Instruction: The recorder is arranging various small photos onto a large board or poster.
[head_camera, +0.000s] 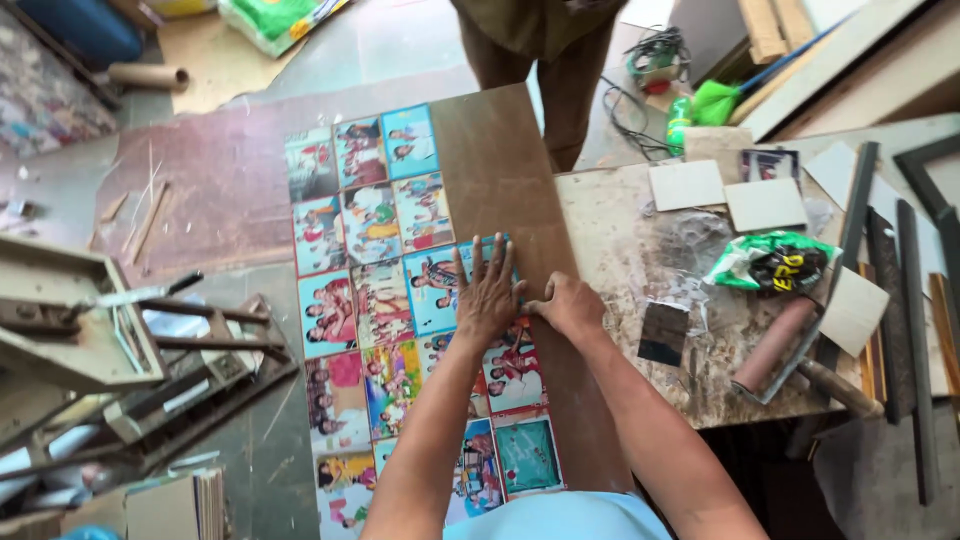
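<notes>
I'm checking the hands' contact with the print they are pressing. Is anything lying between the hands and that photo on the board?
Nothing visible does. The left hand lies flat on the photo print, and the right hand presses beside it on the brown board. What lies beneath the palms is hidden.

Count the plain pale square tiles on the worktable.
3: one at the table's far edge, one just right of it, one nearer, beside the roller. Clutter may hide others.
</notes>
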